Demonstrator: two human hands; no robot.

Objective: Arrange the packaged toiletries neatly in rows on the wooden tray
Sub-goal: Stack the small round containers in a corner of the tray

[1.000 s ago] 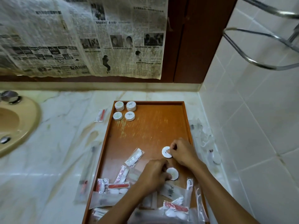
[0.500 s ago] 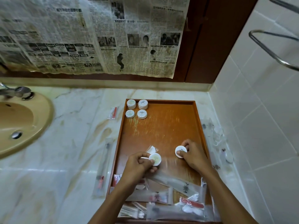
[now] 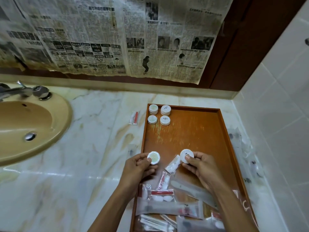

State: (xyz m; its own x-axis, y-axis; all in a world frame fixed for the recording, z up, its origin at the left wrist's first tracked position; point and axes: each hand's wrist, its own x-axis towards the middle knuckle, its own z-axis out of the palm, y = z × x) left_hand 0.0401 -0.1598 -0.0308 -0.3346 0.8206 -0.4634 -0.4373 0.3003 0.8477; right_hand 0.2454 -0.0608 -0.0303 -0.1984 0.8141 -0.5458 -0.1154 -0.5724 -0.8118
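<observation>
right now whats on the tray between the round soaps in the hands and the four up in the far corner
Nothing: in the head view only bare worn tray wood lies between the hand-held soaps and the four corner soaps.

One head-worn wide-angle view looks forward and steeply down, close above the left hand (image 3: 138, 166) and right hand (image 3: 200, 166). Beyond the hands it faces the papered wall (image 3: 117, 39).

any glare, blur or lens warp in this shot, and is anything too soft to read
Head view: wide-angle warp bows the orange wooden tray and the tiled wall; white glare streaks the marble counter; dim, yellowish light; clear plastic packets near the bottom edge smear soft; yellowed newspaper small print unreadable.
</observation>
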